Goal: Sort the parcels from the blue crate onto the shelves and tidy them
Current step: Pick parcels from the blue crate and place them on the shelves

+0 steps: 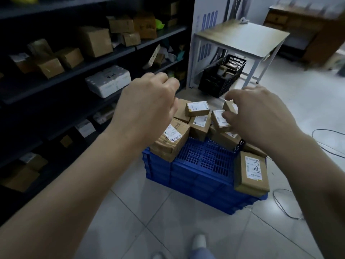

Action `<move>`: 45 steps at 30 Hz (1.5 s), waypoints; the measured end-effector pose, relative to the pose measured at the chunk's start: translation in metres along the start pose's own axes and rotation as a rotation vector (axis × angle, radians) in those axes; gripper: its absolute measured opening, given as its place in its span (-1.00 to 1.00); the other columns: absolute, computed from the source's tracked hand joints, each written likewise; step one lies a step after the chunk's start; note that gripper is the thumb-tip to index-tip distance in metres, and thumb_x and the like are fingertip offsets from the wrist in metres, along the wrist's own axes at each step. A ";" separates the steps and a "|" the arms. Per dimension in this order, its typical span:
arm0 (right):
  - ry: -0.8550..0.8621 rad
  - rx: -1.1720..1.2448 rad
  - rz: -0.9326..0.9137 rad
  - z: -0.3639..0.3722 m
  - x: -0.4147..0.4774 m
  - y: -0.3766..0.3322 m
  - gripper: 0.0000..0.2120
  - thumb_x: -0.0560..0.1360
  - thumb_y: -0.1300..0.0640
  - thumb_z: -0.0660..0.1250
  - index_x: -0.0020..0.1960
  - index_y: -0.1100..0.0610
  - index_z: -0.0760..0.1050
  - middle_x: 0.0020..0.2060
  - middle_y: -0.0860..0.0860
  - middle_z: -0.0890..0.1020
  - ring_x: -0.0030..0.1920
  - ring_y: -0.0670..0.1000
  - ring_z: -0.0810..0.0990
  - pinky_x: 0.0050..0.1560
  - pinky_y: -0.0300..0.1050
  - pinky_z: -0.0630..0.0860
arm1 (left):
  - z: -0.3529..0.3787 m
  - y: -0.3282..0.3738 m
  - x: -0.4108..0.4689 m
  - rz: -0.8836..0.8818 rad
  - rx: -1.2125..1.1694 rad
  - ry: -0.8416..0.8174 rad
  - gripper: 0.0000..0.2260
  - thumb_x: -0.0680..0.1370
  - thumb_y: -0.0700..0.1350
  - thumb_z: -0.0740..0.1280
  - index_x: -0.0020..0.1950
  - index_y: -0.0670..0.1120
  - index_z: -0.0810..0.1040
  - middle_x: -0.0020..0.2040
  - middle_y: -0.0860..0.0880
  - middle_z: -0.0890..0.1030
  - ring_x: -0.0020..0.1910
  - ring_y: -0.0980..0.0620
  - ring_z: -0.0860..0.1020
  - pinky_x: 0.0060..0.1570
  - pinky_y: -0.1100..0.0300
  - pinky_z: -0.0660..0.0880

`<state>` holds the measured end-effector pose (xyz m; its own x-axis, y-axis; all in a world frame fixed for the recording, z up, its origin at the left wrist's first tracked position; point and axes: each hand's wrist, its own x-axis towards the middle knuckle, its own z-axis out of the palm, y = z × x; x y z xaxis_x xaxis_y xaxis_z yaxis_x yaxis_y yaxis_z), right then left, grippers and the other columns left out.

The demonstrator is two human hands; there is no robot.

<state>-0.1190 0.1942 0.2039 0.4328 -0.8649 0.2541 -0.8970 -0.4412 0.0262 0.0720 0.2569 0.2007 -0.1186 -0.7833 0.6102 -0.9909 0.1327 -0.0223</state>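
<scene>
Parcels (198,126) lie heaped on the blue crate (205,159), most along its far edge. The left hand (147,109) hovers fisted, empty. The right hand (259,116) curls onto a small box (218,119); I cannot tell whether it grips.

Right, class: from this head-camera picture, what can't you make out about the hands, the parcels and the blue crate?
Left hand: head view, its back hides the curled fingers; holding anything, unclear.
Right hand: motion blur at the small parcel; gripping or touching, unclear.
Parcel labels: print too small.
Blue crate: far side hidden by parcels.
</scene>
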 end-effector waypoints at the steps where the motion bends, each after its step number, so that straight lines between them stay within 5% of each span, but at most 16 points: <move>1: -0.003 -0.001 0.011 0.004 0.007 0.008 -0.77 0.56 0.09 0.29 0.19 0.13 0.52 0.06 0.11 0.59 0.14 0.14 0.48 -0.09 -0.08 0.34 | 0.008 0.002 0.008 0.008 -0.007 -0.007 -0.89 0.47 -0.18 0.38 -0.07 -0.22 0.60 -0.23 -0.15 0.60 -0.23 -0.16 0.57 -0.32 0.13 0.36; 21: -0.100 0.043 0.088 0.091 0.157 0.201 -0.79 0.54 0.15 0.30 0.15 0.19 0.54 0.02 0.12 0.61 0.09 0.15 0.51 -0.05 -0.01 0.47 | 0.200 0.072 0.175 0.020 -0.097 -0.102 -0.89 0.50 -0.17 0.35 -0.05 -0.20 0.58 -0.19 -0.13 0.60 -0.21 -0.13 0.55 -0.32 0.10 0.40; 39: -0.215 0.134 0.275 0.203 0.228 0.231 -0.76 0.57 0.17 0.28 0.21 0.21 0.49 0.07 0.12 0.59 0.08 0.14 0.51 -0.02 -0.01 0.46 | 0.338 0.030 0.217 -0.004 -0.247 -0.258 -0.83 0.56 -0.15 0.26 0.07 -0.20 0.56 -0.06 -0.13 0.59 -0.08 -0.11 0.53 -0.17 -0.01 0.51; 45: -0.276 0.128 0.229 0.248 0.238 0.238 -0.74 0.58 0.19 0.25 0.25 0.19 0.48 0.14 0.10 0.57 0.14 0.11 0.49 -0.09 -0.16 0.28 | 0.374 0.018 0.215 -0.112 -0.249 -0.299 -0.81 0.56 -0.16 0.26 0.12 -0.19 0.54 -0.03 -0.14 0.60 -0.05 -0.13 0.53 -0.12 -0.02 0.48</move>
<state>-0.2074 -0.1763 0.0308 0.2461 -0.9688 -0.0306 -0.9624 -0.2405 -0.1264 0.0046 -0.1363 0.0353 -0.0602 -0.9385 0.3401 -0.9575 0.1506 0.2461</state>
